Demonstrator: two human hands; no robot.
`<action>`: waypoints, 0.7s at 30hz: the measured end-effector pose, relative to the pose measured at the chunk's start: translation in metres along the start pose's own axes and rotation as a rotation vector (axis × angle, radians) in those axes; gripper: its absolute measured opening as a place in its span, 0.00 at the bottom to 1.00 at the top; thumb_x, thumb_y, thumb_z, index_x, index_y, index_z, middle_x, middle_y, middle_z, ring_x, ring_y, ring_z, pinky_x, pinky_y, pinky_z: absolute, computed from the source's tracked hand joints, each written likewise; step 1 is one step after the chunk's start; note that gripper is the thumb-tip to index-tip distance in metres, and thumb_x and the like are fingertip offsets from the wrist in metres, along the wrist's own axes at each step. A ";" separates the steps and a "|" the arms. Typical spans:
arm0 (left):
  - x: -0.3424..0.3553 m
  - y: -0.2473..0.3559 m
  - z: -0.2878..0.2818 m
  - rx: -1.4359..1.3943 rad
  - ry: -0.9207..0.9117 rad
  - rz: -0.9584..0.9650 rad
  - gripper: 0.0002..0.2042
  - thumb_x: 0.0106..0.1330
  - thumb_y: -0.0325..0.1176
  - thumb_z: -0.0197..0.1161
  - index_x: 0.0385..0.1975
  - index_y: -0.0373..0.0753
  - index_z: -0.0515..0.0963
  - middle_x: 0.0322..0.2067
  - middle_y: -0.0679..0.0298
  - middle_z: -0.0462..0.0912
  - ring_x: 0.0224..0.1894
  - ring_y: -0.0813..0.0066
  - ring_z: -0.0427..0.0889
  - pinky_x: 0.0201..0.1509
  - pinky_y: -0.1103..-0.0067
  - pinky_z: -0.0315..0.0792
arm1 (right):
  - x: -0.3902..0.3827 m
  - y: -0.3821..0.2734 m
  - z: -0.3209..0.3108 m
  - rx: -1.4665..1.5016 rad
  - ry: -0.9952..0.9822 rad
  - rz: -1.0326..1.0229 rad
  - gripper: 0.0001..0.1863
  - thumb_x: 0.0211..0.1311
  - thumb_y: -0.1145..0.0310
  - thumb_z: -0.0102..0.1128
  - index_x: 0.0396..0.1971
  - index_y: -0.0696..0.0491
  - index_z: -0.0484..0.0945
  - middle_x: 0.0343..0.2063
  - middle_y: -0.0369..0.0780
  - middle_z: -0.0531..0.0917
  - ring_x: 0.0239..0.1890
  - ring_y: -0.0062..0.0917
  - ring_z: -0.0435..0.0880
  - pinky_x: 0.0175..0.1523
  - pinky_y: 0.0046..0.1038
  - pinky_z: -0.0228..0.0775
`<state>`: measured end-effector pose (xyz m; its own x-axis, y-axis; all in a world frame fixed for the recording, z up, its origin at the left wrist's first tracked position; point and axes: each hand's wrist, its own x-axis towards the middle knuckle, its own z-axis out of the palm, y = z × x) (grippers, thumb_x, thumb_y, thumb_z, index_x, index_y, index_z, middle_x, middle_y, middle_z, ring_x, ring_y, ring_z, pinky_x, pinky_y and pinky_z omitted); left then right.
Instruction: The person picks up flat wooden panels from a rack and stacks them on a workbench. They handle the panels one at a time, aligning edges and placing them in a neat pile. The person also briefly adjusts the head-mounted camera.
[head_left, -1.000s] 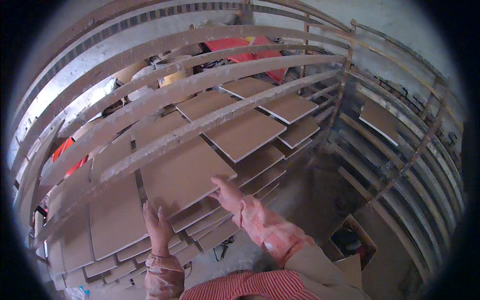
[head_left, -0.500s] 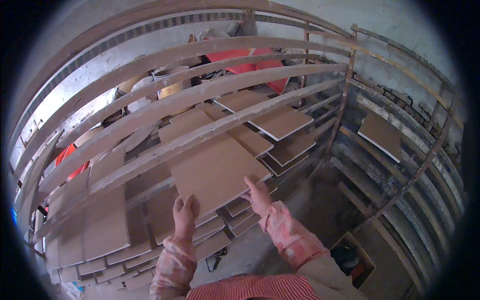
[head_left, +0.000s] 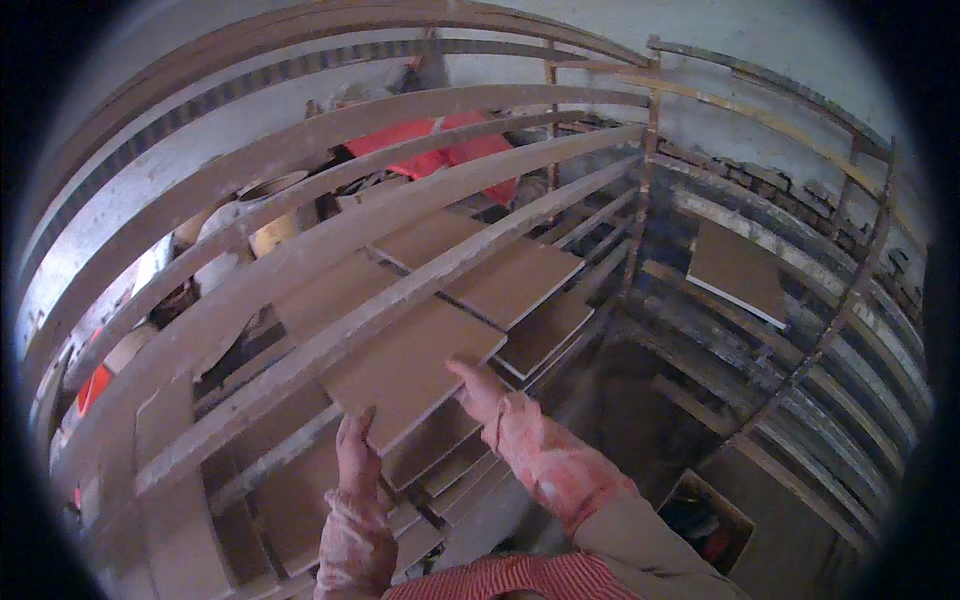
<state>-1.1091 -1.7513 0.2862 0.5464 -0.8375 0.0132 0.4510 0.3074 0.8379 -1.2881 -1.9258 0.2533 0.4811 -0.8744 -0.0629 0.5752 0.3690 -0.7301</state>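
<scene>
With left hand (head_left: pixel 358 458) and right hand (head_left: pixel 480 393) I grasped a flat, brown, pale-edged rectangular board (head_left: pixel 410 370) at its near side, beneath a long, dusty, grey-brown rail (head_left: pixel 395 308).

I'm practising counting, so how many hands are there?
2. The left hand is at the near corner of the brown board; the right hand is at its edge, farther right. No others show.
</scene>
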 end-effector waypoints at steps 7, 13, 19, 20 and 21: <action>-0.019 -0.034 0.077 0.040 -0.112 -0.088 0.18 0.68 0.34 0.61 0.55 0.35 0.73 0.51 0.60 0.79 0.53 0.69 0.77 0.59 0.70 0.71 | -0.038 -0.085 -0.045 -0.477 0.071 -0.347 0.20 0.63 0.57 0.66 0.49 0.54 0.80 0.42 0.37 0.83 0.46 0.24 0.80 0.52 0.29 0.70; 0.064 -0.097 0.174 0.002 -0.267 0.006 0.17 0.69 0.38 0.63 0.50 0.33 0.74 0.46 0.64 0.80 0.46 0.72 0.79 0.50 0.75 0.73 | 0.012 -0.112 -0.083 -0.464 0.418 -0.257 0.27 0.64 0.54 0.66 0.57 0.54 0.75 0.46 0.35 0.82 0.47 0.24 0.81 0.49 0.31 0.74; 0.153 -0.149 0.217 0.301 -0.237 -0.216 0.16 0.68 0.41 0.63 0.44 0.32 0.79 0.36 0.64 0.82 0.35 0.73 0.78 0.42 0.74 0.72 | 0.096 -0.125 -0.112 -0.326 0.334 -0.215 0.26 0.64 0.61 0.65 0.60 0.52 0.73 0.48 0.38 0.82 0.49 0.28 0.83 0.52 0.33 0.77; 0.160 -0.152 0.221 0.277 -0.239 -0.228 0.17 0.68 0.43 0.64 0.41 0.32 0.80 0.34 0.64 0.82 0.34 0.74 0.77 0.41 0.74 0.72 | 0.103 -0.128 -0.114 -0.359 0.318 -0.248 0.25 0.64 0.63 0.64 0.59 0.53 0.73 0.48 0.39 0.82 0.49 0.29 0.83 0.52 0.33 0.77; 0.160 -0.154 0.222 0.267 -0.231 -0.242 0.18 0.68 0.45 0.63 0.37 0.32 0.81 0.32 0.62 0.81 0.34 0.75 0.77 0.41 0.75 0.71 | 0.106 -0.134 -0.116 -0.273 0.327 -0.213 0.24 0.64 0.64 0.64 0.58 0.54 0.74 0.48 0.39 0.83 0.49 0.29 0.83 0.53 0.33 0.77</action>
<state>-1.2477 -2.0325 0.2801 0.2613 -0.9595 -0.1052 0.3314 -0.0132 0.9434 -1.3907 -2.1049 0.2650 0.1127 -0.9910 -0.0717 0.4227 0.1131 -0.8992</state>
